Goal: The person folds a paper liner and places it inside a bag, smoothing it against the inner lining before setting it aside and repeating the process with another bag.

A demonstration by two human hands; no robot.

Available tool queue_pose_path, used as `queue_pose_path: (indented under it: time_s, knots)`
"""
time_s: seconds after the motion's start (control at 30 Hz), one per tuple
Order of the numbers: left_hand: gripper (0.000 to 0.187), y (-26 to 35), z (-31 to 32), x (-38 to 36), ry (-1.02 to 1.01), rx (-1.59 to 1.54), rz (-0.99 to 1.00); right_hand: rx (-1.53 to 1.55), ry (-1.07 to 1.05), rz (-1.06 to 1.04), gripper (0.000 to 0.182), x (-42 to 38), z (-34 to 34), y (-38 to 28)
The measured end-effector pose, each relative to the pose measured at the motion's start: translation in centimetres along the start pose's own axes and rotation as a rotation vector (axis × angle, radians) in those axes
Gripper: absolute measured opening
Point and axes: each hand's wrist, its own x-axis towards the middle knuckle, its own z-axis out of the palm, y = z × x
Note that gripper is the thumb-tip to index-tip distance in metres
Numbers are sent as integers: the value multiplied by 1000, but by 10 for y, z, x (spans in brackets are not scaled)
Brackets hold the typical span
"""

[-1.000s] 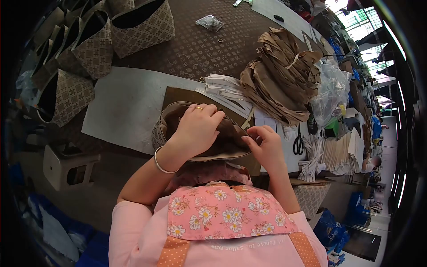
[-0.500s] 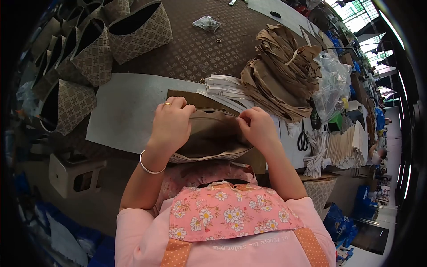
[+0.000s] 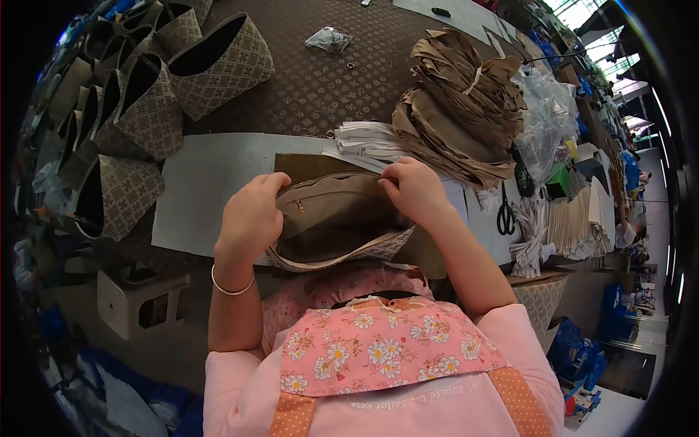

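Note:
A handbag body (image 3: 338,251) with a beige lining stands before my chest, its mouth spread wide. On the lining's far wall a zipped pocket with a gold-coloured zip pull (image 3: 299,206) shows. My left hand (image 3: 251,215) is closed on the bag's left rim, fingertips curled over the edge. At the far right rim, my right hand (image 3: 415,189) pinches the edge between thumb and fingers. Under the bag lies a brown board (image 3: 302,164), partly covered by the bag and my hands.
Patterned bag bodies (image 3: 222,65) crowd the left. Tied brown cloth pieces (image 3: 466,109) and white strips (image 3: 368,138) lie beyond my right hand. Black scissors (image 3: 506,215) rest farther right. A small plastic bag (image 3: 328,39) is at the back; a white stool (image 3: 135,302) stands lower left.
My left hand has moved left and down along the rim, and the right slightly left and up. The bag mouth is wider, and the inner zip pocket now shows.

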Motion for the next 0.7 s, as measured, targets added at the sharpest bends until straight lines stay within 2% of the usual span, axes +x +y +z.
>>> queue_pose_path:
  time_s: [0.1, 0.33, 0.4, 0.5, 0.7]
  knots:
    - [38, -6, -10, -5, -88, -62, -55, 19, -27, -14, 16, 10, 4, 4]
    - [32, -12, -3, -3, -126, -176, -96, -2, -24, -69, 15, 21, 12, 1]
    - [31, -12, -4, -1, -143, -242, -107, -4, -68, -185, 14, 22, 13, -1]
    - [32, -17, -1, -1, -132, -327, -142, -97, -122, -104, 15, 29, 15, -9]
    - [32, -27, 12, -4, -103, -553, -203, -210, -206, -126, 14, 42, 30, -28]
